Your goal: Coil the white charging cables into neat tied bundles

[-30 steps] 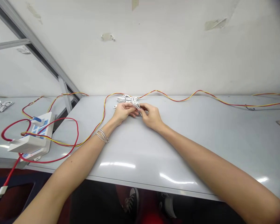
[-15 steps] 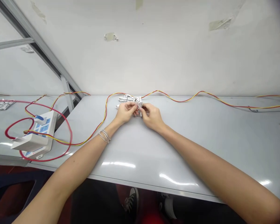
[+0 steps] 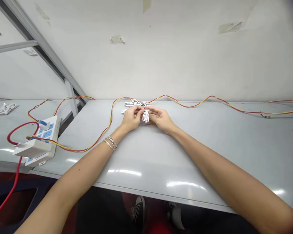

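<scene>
Both hands are up near the far edge of a pale grey table (image 3: 185, 159), fingers curled in around a small white cable coil (image 3: 146, 116) that hangs upright between them, just in front of the palms. Left hand (image 3: 132, 118) and right hand (image 3: 162, 120) are only partly closed, fingertips meeting at the top of the coil; too small to tell which hand actually has hold of it. Just behind the hands, a white cable bundle (image 3: 134, 103) lies on the table. A red-and-yellow twisted wire (image 3: 185, 104) runs along the back edge, then loops left to a white power strip (image 3: 37, 143) with blue panels, which sits near the table's left end with a red cable (image 3: 20, 123) looped around it. Silver chain bracelets (image 3: 110, 143) sit on the left wrist. Another white cable bundle (image 3: 5, 110) lies on a second table (image 3: 26, 110), far left.
</scene>
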{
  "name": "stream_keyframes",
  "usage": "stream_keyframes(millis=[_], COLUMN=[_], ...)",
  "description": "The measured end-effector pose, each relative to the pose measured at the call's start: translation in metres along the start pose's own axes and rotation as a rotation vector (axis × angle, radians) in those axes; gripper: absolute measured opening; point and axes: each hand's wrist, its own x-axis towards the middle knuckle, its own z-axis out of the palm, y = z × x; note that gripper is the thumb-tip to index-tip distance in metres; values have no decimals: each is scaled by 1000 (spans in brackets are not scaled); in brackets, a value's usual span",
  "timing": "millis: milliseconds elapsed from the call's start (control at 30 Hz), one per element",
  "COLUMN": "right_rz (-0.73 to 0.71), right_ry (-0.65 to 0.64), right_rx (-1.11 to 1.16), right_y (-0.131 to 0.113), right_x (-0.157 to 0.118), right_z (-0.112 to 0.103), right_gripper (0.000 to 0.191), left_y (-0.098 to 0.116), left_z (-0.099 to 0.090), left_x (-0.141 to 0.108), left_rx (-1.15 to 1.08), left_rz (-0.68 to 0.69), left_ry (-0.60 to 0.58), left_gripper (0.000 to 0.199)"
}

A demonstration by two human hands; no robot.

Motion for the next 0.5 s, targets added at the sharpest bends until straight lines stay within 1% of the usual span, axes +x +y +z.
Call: stream_keyframes(millis=[67, 167, 200, 300, 400, 500], right_rz=[-60, -117, -131, -158, -181, -193], right_ry=[25, 56, 62, 86, 95, 103], right_rx=[-91, -212, -252, -364, -410, -402], right_y=[4, 8, 8, 7, 5, 7], right_x=[0, -1, -2, -2, -2, 0], right_z=[2, 4, 5, 5, 3, 0], right_gripper=[44, 29, 27, 32, 38, 43], left_y=[-1, 0, 2, 7, 9, 8], left_z=[1, 2, 1, 0, 0, 3], left_x=[0, -1, -2, -3, -3, -3], left_rx=[-4, 9, 24, 83, 101, -51], left_rz=[-5, 5, 16, 70, 98, 31], left_ry=[-8, -33, -37, -19, 1, -9], left_gripper=[12, 12, 12, 9, 10, 19])
